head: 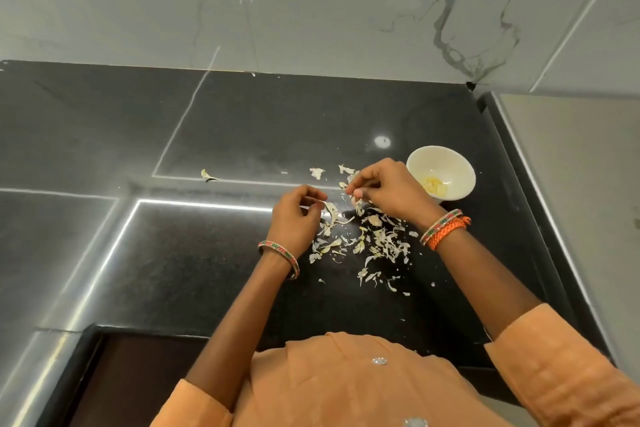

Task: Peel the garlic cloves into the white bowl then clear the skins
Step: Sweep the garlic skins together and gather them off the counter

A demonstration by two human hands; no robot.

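Peeling is under way at centre frame. A clove (356, 196) is pinched in the fingertips of the right hand (381, 189), only a pale tip showing, and a strip of skin (331, 210) is gripped by the curled fingers of the left hand (298, 211), drawn off to the left. Both grips are closed on their pieces. Next, by the look of it, the last skin must be stripped and the clove dropped into the bowl (450, 163), just right of the hands, where yellowish peeled cloves (434, 185) are seen. Papery skins (377, 243) are scattered across the black table (207, 270) below, not yet cleared.
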